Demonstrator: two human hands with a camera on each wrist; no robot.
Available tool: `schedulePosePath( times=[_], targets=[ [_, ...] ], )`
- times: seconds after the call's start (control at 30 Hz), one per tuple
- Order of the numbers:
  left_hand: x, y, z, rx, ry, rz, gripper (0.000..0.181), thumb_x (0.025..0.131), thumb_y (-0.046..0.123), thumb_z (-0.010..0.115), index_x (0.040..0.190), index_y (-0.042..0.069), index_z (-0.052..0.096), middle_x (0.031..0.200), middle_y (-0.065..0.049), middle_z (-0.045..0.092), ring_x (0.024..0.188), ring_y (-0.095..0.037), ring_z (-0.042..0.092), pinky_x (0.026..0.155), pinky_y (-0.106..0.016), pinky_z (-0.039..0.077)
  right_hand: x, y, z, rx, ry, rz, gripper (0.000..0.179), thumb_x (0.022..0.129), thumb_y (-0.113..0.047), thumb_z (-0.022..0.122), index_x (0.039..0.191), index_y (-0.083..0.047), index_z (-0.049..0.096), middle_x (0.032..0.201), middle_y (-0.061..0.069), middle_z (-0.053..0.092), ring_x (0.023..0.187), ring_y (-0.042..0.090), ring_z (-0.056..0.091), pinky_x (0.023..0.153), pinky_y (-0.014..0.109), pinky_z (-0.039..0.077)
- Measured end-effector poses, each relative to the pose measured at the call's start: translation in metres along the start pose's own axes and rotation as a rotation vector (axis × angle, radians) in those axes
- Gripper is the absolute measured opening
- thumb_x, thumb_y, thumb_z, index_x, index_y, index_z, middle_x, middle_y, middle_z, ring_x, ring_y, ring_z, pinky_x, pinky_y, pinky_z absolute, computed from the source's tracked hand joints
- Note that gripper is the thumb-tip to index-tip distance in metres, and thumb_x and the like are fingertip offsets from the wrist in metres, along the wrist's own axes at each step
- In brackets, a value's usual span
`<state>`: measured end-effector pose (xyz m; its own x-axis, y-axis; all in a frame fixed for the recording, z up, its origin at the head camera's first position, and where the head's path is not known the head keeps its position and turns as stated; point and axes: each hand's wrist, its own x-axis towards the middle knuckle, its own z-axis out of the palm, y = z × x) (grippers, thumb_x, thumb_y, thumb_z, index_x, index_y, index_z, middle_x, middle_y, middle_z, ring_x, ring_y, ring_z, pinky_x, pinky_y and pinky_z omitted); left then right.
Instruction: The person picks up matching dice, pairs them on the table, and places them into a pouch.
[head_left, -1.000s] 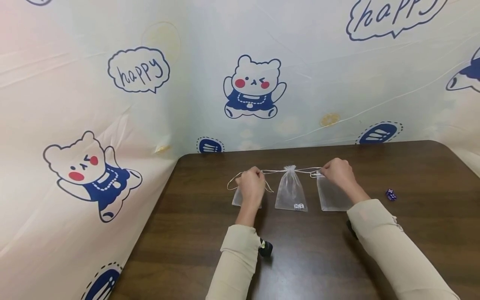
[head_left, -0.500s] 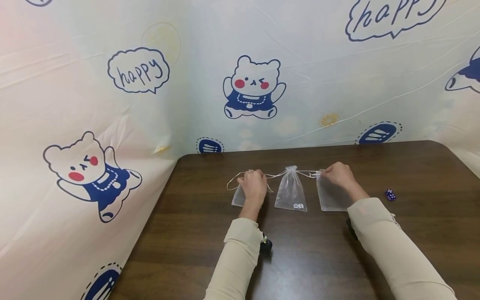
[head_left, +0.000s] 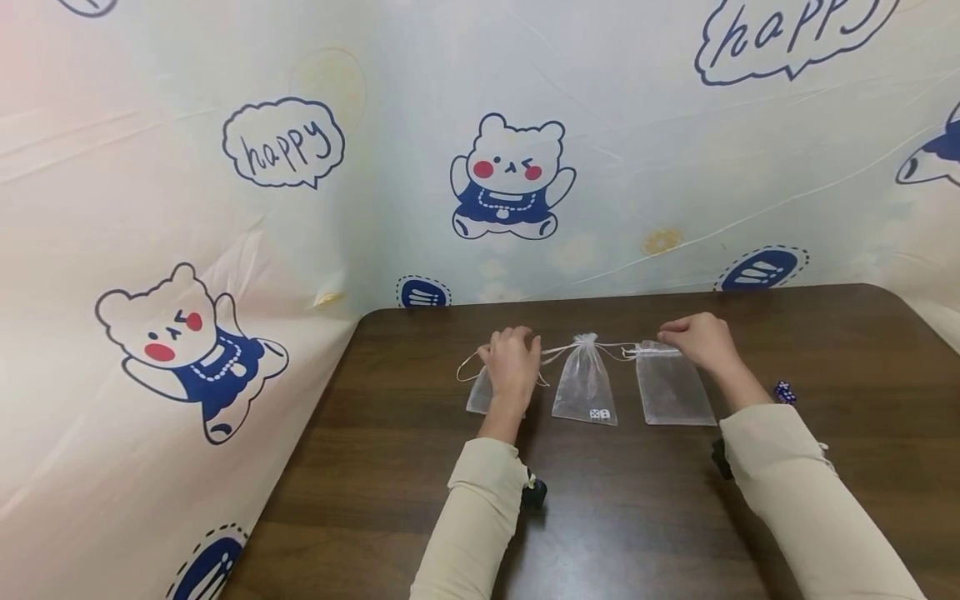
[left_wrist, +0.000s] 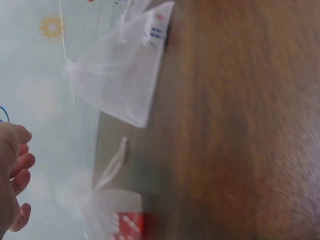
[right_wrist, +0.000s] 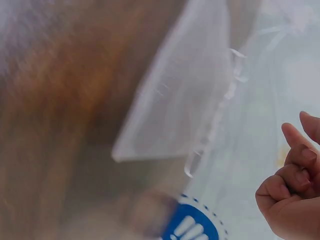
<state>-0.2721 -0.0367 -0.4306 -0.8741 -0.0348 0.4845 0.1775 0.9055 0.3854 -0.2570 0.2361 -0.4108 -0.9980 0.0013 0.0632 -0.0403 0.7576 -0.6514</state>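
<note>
In the head view a sheer white drawstring pouch (head_left: 583, 375) lies mid-table, its neck gathered and white dice (head_left: 599, 414) at its bottom. My left hand (head_left: 512, 362) hovers over the left pouch (head_left: 480, 393), partly hiding it; in the left wrist view its fingers (left_wrist: 22, 162) are loosely bent and hold nothing. A red patterned thing (left_wrist: 129, 226) shows inside that left pouch. Over the top edge of the right pouch (head_left: 675, 392), which lies flat with a wide mouth, is my right hand (head_left: 701, 340). The right wrist view shows its thumb and forefinger apart, nothing between them.
Dark blue dice (head_left: 784, 392) lie on the brown table (head_left: 615, 508), right of the right pouch and near the right forearm. White drawstrings (head_left: 558, 351) stretch sideways from the middle pouch toward both neighbours. A printed curtain (head_left: 375, 167) hangs behind and at the left.
My right hand has let go of the strings by the right pouch and risen to the right, uncovering that pouch. My left hand has let go of the middle pouch's string, which now sags.
</note>
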Motion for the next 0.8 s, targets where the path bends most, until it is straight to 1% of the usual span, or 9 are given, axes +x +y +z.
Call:
schedulePosePath(
  times=[0.17, 0.23, 0.3, 0.37, 0.47, 0.53, 0.6, 0.7, 0.8],
  targets=[
    [0.002, 0.022, -0.004, -0.041, 0.145, 0.149, 0.017, 0.083, 0.025, 0.069, 0.092, 0.012, 0.071, 0.087, -0.001, 0.066, 0.083, -0.019, 0.056, 0.077, -0.039, 0.038, -0.016, -0.011, -0.024, 0.086, 0.104, 0.004, 0.038, 0.091, -0.027, 0.057, 0.113, 0.004, 0.064, 0.112, 0.026, 0.059, 0.111, 0.045, 0.048, 0.084, 0.053, 0.040],
    [0.003, 0.030, -0.004, -0.053, 0.185, 0.219, 0.016, 0.082, 0.024, 0.070, 0.092, 0.011, 0.071, 0.087, -0.001, 0.066, 0.083, -0.018, 0.056, 0.075, -0.036, 0.040, -0.023, -0.016, -0.032, 0.113, 0.133, 0.009, 0.040, 0.092, -0.030, 0.056, 0.114, 0.002, 0.063, 0.113, 0.026, 0.059, 0.111, 0.044, 0.048, 0.083, 0.053, 0.041],
    [0.003, 0.036, -0.003, -0.074, 0.201, 0.287, 0.018, 0.082, 0.024, 0.071, 0.094, 0.011, 0.071, 0.090, -0.001, 0.066, 0.085, -0.017, 0.057, 0.075, -0.034, 0.042, -0.031, -0.020, -0.037, 0.130, 0.148, 0.010, 0.042, 0.092, -0.033, 0.055, 0.116, 0.001, 0.063, 0.114, 0.026, 0.059, 0.109, 0.043, 0.050, 0.079, 0.051, 0.043],
    [0.002, 0.042, -0.002, -0.102, 0.188, 0.354, 0.021, 0.081, 0.023, 0.071, 0.098, 0.010, 0.070, 0.096, -0.001, 0.067, 0.090, -0.017, 0.058, 0.076, -0.033, 0.043, -0.038, -0.024, -0.041, 0.141, 0.167, 0.008, 0.045, 0.092, -0.036, 0.055, 0.117, -0.001, 0.063, 0.114, 0.025, 0.059, 0.106, 0.040, 0.053, 0.075, 0.045, 0.046],
    [0.000, 0.052, 0.001, -0.133, 0.121, 0.465, 0.031, 0.081, 0.023, 0.071, 0.109, 0.009, 0.066, 0.112, -0.003, 0.063, 0.104, -0.019, 0.056, 0.087, -0.033, 0.042, -0.050, -0.026, -0.047, 0.144, 0.210, -0.012, 0.046, 0.091, -0.039, 0.055, 0.117, -0.002, 0.063, 0.112, 0.024, 0.061, 0.098, 0.035, 0.057, 0.066, 0.031, 0.046],
    [-0.001, 0.060, 0.003, -0.137, 0.052, 0.537, 0.039, 0.082, 0.024, 0.070, 0.117, 0.009, 0.062, 0.124, -0.005, 0.057, 0.115, -0.020, 0.051, 0.097, -0.032, 0.037, -0.058, -0.027, -0.052, 0.142, 0.248, -0.023, 0.046, 0.090, -0.041, 0.057, 0.116, -0.003, 0.065, 0.109, 0.022, 0.062, 0.091, 0.027, 0.059, 0.060, 0.024, 0.043],
    [-0.003, 0.068, 0.007, -0.123, -0.026, 0.590, 0.047, 0.083, 0.025, 0.069, 0.125, 0.009, 0.056, 0.133, -0.005, 0.050, 0.123, -0.020, 0.043, 0.103, -0.030, 0.030, -0.067, -0.028, -0.057, 0.141, 0.293, -0.027, 0.044, 0.089, -0.040, 0.059, 0.114, -0.005, 0.066, 0.106, 0.021, 0.064, 0.081, 0.015, 0.058, 0.055, 0.021, 0.041],
    [-0.008, 0.079, 0.014, -0.076, -0.140, 0.622, 0.056, 0.084, 0.028, 0.068, 0.133, 0.012, 0.048, 0.141, -0.004, 0.041, 0.130, -0.018, 0.035, 0.106, -0.028, 0.024, -0.080, -0.028, -0.065, 0.138, 0.356, -0.032, 0.041, 0.087, -0.038, 0.062, 0.112, -0.006, 0.068, 0.103, 0.019, 0.065, 0.070, 0.002, 0.053, 0.053, 0.019, 0.040],
    [-0.014, 0.090, 0.024, -0.025, -0.250, 0.634, 0.059, 0.085, 0.031, 0.066, 0.137, 0.015, 0.044, 0.144, -0.002, 0.037, 0.133, -0.016, 0.030, 0.107, -0.028, 0.021, -0.091, -0.026, -0.072, 0.151, 0.384, -0.029, 0.040, 0.087, -0.035, 0.064, 0.113, -0.005, 0.067, 0.106, 0.020, 0.065, 0.071, -0.006, 0.050, 0.055, 0.016, 0.041]
  ],
)
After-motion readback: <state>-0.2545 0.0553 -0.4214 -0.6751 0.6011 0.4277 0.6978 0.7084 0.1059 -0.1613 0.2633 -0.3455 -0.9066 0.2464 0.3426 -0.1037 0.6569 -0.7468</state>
